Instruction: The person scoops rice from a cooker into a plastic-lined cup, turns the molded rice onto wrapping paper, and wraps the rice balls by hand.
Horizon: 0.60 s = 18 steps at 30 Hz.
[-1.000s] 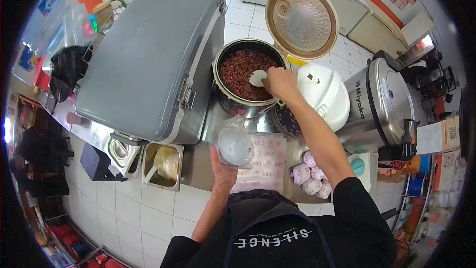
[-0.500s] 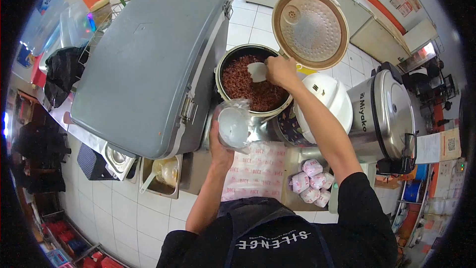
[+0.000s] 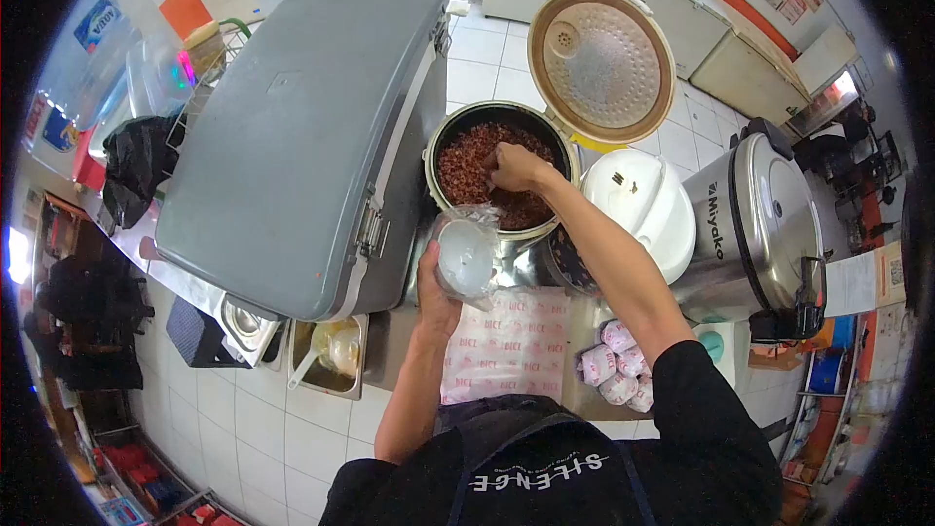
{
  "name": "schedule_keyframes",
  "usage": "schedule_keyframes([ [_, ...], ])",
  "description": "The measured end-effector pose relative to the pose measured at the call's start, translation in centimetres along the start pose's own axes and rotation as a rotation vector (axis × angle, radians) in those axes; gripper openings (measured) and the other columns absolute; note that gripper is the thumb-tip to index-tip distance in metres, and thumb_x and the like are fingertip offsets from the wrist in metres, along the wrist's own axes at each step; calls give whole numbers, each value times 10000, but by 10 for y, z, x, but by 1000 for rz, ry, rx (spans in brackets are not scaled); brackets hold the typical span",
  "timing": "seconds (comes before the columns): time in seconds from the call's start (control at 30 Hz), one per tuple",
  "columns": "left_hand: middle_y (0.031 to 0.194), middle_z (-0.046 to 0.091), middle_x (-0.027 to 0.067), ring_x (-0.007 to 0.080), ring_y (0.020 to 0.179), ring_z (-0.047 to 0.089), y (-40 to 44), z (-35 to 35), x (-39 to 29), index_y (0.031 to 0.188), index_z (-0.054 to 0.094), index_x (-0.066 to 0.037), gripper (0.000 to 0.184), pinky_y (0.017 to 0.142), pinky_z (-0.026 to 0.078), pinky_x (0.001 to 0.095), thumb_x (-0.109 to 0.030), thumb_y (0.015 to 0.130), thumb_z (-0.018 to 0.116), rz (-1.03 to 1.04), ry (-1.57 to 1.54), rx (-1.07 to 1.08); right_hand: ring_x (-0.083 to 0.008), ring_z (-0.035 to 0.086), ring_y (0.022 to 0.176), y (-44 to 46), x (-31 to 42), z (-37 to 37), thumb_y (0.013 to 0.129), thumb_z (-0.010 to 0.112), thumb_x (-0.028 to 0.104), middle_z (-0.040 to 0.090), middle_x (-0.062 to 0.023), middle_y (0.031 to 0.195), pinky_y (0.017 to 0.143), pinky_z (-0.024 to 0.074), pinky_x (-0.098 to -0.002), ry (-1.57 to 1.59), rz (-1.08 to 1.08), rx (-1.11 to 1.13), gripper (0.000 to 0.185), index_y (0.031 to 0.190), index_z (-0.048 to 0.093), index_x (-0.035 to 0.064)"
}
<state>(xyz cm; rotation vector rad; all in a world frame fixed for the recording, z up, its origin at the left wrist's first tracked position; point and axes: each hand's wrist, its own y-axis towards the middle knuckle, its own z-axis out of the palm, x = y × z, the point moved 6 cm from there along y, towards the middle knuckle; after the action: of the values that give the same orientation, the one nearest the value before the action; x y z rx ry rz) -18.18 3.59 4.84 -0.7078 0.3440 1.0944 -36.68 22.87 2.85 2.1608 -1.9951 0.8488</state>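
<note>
My right hand (image 3: 516, 169) is closed inside the rice cooker (image 3: 430, 168), low over the reddish-brown rice (image 3: 467, 151). It grips the white rice paddle seen earlier, whose blade is now hidden by the hand and rice. My left hand (image 3: 438, 294) holds a small white bowl (image 3: 466, 258) covered in clear plastic, tilted just in front of the cooker's near rim. Below that bowl lies a sheet of printed wrapping paper (image 3: 506, 351) on the counter. Several round parcels (image 3: 616, 365) wrapped in the same paper are grouped to its right.
A large grey box (image 3: 292, 136) stands close on the left. The cooker's raised lid (image 3: 604, 63) is behind the pot. To the right are a white-lidded container (image 3: 638, 200) and a steel Miyako cooker (image 3: 716, 219). A metal tray (image 3: 360, 370) with a utensil sits at front left.
My right hand has moved left and down into the rice, and the paddle blade has gone out of sight. My left hand still holds the bowl near the rim. The view has shifted slightly.
</note>
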Motion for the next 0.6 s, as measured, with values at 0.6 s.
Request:
schedule_keyframes([
  [0.6,1418,455,189,282,1272,496,51,64,-32,1443,367,19,786,1072,418,393,-424,908,735,532,71,-409,-311,719,886,-113,50,-165,829,621,157,749,-182,940,852,494,-452,-162,-2,-378,250,997,766,41],
])
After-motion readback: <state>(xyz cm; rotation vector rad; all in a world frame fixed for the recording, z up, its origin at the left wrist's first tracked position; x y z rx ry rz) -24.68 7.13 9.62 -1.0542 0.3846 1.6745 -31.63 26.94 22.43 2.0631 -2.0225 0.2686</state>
